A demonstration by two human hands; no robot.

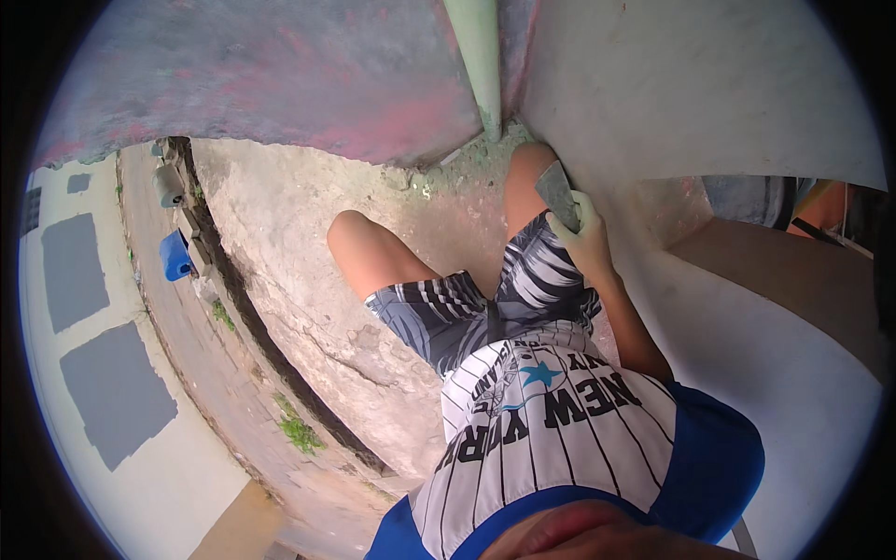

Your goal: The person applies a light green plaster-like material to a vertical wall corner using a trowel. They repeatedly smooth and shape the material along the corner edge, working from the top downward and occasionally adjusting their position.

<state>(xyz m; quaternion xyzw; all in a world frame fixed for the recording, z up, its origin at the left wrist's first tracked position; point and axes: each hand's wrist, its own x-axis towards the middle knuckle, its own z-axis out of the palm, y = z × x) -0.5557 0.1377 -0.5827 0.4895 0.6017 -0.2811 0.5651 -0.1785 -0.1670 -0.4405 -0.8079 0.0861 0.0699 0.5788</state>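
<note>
My right hand is closed around a flat grey scraper blade, held upright beside my bare right knee. Its handle is mostly hidden in my fingers. My left hand is out of the picture. My legs are bent and apart, in patterned shorts, above a rough pale concrete floor.
A pink-stained grey wall meets a pale wall ahead, with a green vertical pipe at the corner. A curved white surface is at right. Down the left run a gutter, a blue plastic container and a white building.
</note>
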